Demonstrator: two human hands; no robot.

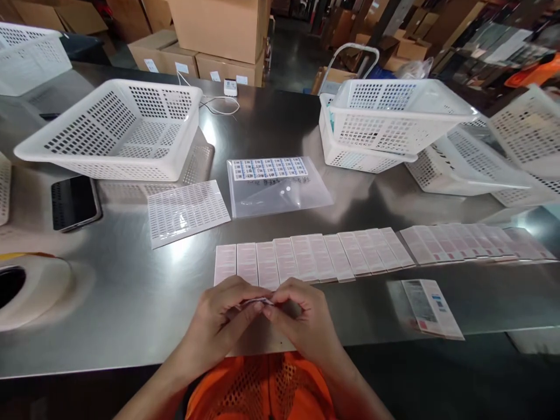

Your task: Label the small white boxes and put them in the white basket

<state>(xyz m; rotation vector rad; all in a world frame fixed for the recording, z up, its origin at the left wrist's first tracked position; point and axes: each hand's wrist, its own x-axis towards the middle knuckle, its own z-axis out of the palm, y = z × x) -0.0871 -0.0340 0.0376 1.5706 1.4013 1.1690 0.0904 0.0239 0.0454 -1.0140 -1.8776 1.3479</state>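
Both hands meet at the near edge of the steel table (131, 303), just above an orange mesh garment (262, 391); the left hand (221, 324) and the right hand (301, 321) are curled nearly closed, fingertips pinching a small flat packet (256, 302) between them, the packet held just off the surface and mostly hidden by the fingers; directly beyond the knuckles, almost touching, lies a row of pale packets (310, 256) overlapping like tiles and running rightward toward the table's far right side; a single printed packet (431, 306) lies apart on the right, near the front edge; farther back sit a label sheet (186, 210) and a clear pouch (277, 186); a phone (74, 201) and a white tape roll (30, 289) lie on the left; white baskets (118, 128) ring the back; bare steel stays open to the left of the hands, between them and the roll.
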